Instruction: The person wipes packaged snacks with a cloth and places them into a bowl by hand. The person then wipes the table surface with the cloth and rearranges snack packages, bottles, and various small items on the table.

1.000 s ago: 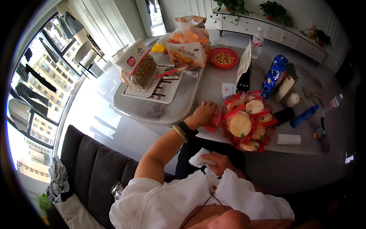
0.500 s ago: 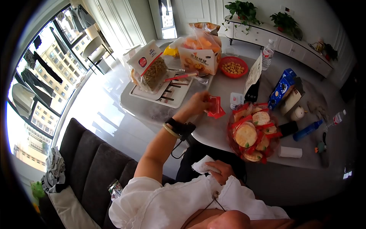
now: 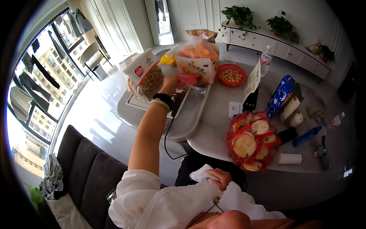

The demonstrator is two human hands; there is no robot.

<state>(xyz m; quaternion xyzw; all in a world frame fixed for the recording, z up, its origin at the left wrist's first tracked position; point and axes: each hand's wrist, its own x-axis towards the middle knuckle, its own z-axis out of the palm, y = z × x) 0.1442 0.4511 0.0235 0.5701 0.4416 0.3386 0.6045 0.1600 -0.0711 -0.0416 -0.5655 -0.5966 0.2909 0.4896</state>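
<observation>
My left hand [image 3: 170,82], with a dark watch and a pale band at the wrist, reaches over the white tray [image 3: 142,102]. Its fingers are closed on a red plastic wrapper [image 3: 186,79], in front of a printed snack box [image 3: 196,68]. Just left of that hand stands a clear-windowed snack bag [image 3: 146,78]. Down by my lap, my right hand [image 3: 221,179] grips a crumpled white tissue [image 3: 202,173]. A round tub of red-wrapped rice crackers [image 3: 244,145] sits on the table to the right of my arm.
A red bowl [image 3: 231,74] of small round snacks stands beyond the tray. Toward the right are a water bottle [image 3: 266,61], a blue carton [image 3: 281,95], a blue bottle [image 3: 307,136] and a white roll [image 3: 289,158]. A dark sofa [image 3: 91,171] lies at left.
My left hand has moved left and away from me, carrying the red wrapper from the table's middle to above the tray. My right hand stays by my lap with the tissue.
</observation>
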